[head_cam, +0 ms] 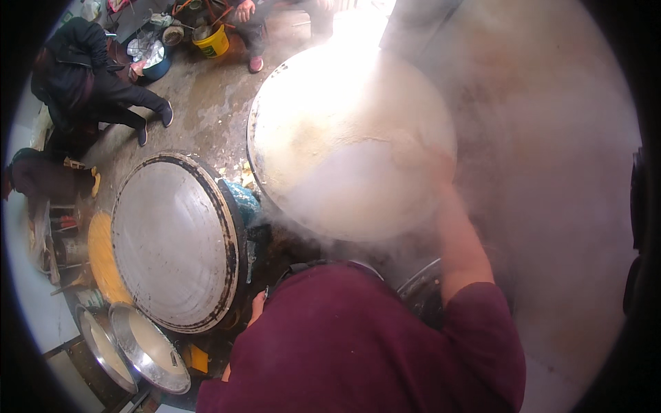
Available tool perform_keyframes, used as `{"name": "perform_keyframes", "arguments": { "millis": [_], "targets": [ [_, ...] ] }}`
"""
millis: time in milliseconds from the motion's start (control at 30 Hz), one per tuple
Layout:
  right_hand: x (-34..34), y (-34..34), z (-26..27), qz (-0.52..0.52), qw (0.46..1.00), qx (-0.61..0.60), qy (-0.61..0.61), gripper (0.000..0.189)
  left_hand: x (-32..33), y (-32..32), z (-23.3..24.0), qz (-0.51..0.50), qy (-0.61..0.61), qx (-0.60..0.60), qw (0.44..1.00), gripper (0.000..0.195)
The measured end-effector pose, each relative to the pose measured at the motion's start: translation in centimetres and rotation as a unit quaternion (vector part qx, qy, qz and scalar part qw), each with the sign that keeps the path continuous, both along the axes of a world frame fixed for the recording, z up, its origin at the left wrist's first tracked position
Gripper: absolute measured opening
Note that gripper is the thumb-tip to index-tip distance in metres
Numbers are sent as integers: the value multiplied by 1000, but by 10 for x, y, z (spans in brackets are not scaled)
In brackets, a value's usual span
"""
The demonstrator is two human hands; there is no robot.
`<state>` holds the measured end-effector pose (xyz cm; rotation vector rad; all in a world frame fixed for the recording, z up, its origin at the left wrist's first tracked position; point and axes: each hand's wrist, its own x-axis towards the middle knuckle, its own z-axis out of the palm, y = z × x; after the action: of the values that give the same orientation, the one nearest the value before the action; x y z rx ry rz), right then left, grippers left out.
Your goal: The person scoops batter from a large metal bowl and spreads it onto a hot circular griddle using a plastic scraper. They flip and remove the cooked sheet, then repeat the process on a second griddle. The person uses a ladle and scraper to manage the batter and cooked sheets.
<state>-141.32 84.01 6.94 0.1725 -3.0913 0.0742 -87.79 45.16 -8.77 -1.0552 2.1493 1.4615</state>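
Steam covers much of a large round griddle (361,217) in front of me, with pale batter (320,139) over part of its surface. My right hand (436,160) reaches over the griddle's right side; haze blurs its fingers, so whether it holds anything is unclear. Low by my waist, at the left edge of my maroon top, is my left hand (258,303), mostly hidden, with a small dark object at its fingertips that I cannot identify. To the left lies a second round griddle (173,242), its grey surface bare and its rim darkened.
Two metal basins (178,382) of pale liquid are at the lower left, near a yellow round sheet (100,253). A yellow bucket (217,44) and a blue tub (157,69) stand at the upper left. Several people are beyond the griddles. A dark round vessel (423,294) is beside me at right.
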Motion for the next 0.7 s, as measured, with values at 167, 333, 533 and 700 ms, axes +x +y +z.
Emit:
{"name": "perform_keyframes", "arguments": {
  "millis": [167,333,533,700],
  "targets": [
    [22,-89,-8,171,985,-1,11,20,22,-8,-7,66,7,69,995,28],
    [59,-72,42,112,994,-10,12,19,16,0,33,87,-39,25,995,26],
    [43,-75,32,-115,992,-37,-32,26,33,8,48,129,-58,30,990,27],
    [18,-178,-10,58,997,-52,-19,25,70,3,33,155,-85,42,983,24]
  ]
}}
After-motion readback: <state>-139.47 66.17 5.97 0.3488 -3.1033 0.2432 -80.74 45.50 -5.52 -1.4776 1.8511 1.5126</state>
